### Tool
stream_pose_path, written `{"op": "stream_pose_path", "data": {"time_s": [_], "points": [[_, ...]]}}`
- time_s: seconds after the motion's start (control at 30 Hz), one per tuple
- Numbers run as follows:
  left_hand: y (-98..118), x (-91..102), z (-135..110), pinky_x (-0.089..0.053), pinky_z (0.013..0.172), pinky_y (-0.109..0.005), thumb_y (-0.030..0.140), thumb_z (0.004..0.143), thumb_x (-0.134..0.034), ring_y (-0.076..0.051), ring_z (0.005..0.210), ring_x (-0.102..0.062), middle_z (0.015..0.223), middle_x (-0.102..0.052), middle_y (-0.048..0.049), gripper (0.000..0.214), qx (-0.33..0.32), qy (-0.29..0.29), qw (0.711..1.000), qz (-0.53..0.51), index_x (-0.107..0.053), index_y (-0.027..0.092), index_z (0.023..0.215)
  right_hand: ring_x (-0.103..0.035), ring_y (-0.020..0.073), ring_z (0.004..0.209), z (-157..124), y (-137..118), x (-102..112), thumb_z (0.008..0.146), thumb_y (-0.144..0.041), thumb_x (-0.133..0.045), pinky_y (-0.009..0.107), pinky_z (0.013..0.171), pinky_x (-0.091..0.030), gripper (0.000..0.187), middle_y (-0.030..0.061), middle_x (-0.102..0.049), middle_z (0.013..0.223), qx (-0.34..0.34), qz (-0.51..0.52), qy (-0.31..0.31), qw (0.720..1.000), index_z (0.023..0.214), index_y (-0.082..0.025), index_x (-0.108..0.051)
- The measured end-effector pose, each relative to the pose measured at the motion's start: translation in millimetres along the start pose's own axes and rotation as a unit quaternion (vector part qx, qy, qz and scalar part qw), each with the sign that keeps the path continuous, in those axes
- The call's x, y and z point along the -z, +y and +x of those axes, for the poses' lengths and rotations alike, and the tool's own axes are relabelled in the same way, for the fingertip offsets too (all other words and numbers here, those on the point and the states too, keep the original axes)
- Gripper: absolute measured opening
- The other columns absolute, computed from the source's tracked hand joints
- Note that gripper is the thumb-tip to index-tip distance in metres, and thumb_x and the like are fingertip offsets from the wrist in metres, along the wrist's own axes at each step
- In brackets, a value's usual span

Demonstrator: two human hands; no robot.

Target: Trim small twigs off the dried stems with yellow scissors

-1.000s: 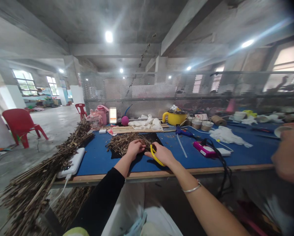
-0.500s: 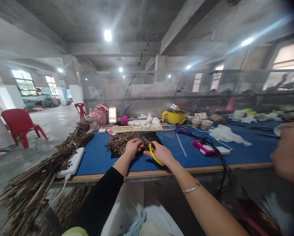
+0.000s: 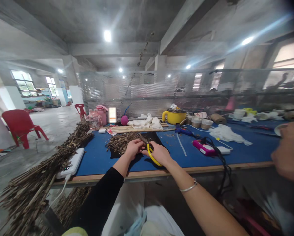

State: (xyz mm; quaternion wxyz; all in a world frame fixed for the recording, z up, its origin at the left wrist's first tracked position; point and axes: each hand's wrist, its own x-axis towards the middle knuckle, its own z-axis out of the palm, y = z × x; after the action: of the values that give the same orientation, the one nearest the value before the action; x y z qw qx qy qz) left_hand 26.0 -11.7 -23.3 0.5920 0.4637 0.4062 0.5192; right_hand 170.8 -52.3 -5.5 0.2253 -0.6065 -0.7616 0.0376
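Note:
My right hand [image 3: 159,153] is closed round the yellow handles of scissors [image 3: 153,158], whose blades point away toward the back left. Beside it, my left hand [image 3: 134,148] is pinched with fingers and thumb together near the blades; whatever lies between the fingertips is too small to make out. Just past the left hand, a heap of brown dried plant pieces [image 3: 119,142] lies on a black cloth [image 3: 156,137] spread over the blue tabletop [image 3: 178,162].
Dried stalks [image 3: 42,164] lie over the table's left end beside a white power bank [image 3: 75,162]. Behind are thin sticks [image 3: 142,130], white cloth [image 3: 144,122] and a yellow pot [image 3: 176,117]. To the right are a glue gun [image 3: 185,130], a magenta box [image 3: 204,148] and another person's hand [image 3: 289,154].
My right hand and the scissors have shifted slightly left, closer to my left hand. The left hand stays nearly in place, as does the heap.

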Motion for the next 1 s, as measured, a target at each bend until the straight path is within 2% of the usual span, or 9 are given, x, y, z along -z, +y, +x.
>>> {"op": "stream_pose_path", "data": {"time_s": [0.23,0.43,0.57,0.77,0.9,1.0], "points": [[-0.5,-2.3,-2.0,-0.034,0.038,-0.013,0.022,0.066,-0.063,-0.005,0.045,-0.051,0.061,-0.058,-0.0024,0.016,-0.006,0.007,0.999,0.033,-0.059,0.011,0.076,-0.060,0.0230,0.080,0.8,3.1,-0.5,0.067,-0.068,-0.045,0.025,0.059,-0.035,0.053,0.0078,-0.064,0.085,-0.015,-0.021,-0.013,1.000,0.093,-0.023,-0.054],[-1.3,-1.8,-0.5,-0.032,0.037,-0.012,0.023,0.065,-0.065,-0.003,0.045,-0.049,0.070,-0.062,-0.0046,0.019,-0.012,0.022,0.998,0.049,-0.060,0.011,0.080,-0.059,0.0227,0.081,2.2,8.4,1.2,0.070,-0.068,-0.041,0.026,0.061,-0.036,0.051,0.0088,-0.064,0.085,-0.013,-0.041,-0.020,0.999,0.085,-0.022,-0.056],[3.1,-1.8,-2.6,-0.034,0.040,-0.012,0.025,0.065,-0.066,-0.004,0.050,-0.051,0.073,-0.063,-0.0052,0.022,-0.011,0.040,0.999,-0.008,-0.060,0.012,0.081,-0.059,0.0244,0.084,2.6,10.1,1.7,0.069,-0.068,-0.043,0.027,0.062,-0.037,0.054,0.0085,-0.064,0.090,-0.039,-0.023,-0.004,0.999,0.097,-0.022,-0.052],[11.8,-3.6,-7.4,-0.041,0.046,-0.014,0.026,0.069,-0.064,-0.010,0.063,-0.060,0.082,-0.063,-0.0071,0.018,0.006,0.017,0.993,-0.114,-0.055,0.013,0.078,-0.057,0.0240,0.090,-0.2,7.9,3.1,0.067,-0.064,-0.049,0.027,0.066,-0.037,0.057,0.0075,-0.062,0.098,-0.034,0.009,0.009,0.999,0.107,-0.023,-0.046],[7.9,-4.0,-2.8,-0.040,0.044,-0.012,0.019,0.071,-0.062,-0.008,0.058,-0.059,0.072,-0.061,-0.0059,0.012,0.005,0.032,0.993,-0.116,-0.055,0.011,0.078,-0.057,0.0239,0.091,-2.9,7.5,2.3,0.065,-0.064,-0.051,0.028,0.068,-0.038,0.060,0.0070,-0.060,0.102,-0.006,0.013,0.010,1.000,0.108,-0.023,-0.044],[2.0,-3.4,2.8,-0.043,0.049,-0.011,0.011,0.070,-0.061,-0.006,0.058,-0.057,0.074,-0.061,-0.0062,0.009,-0.006,0.029,0.992,-0.124,-0.058,0.009,0.078,-0.056,0.0238,0.092,-3.2,6.4,1.0,0.064,-0.064,-0.053,0.029,0.070,-0.038,0.061,0.0078,-0.058,0.104,0.004,0.005,0.001,1.000,0.108,-0.022,-0.045]]}}
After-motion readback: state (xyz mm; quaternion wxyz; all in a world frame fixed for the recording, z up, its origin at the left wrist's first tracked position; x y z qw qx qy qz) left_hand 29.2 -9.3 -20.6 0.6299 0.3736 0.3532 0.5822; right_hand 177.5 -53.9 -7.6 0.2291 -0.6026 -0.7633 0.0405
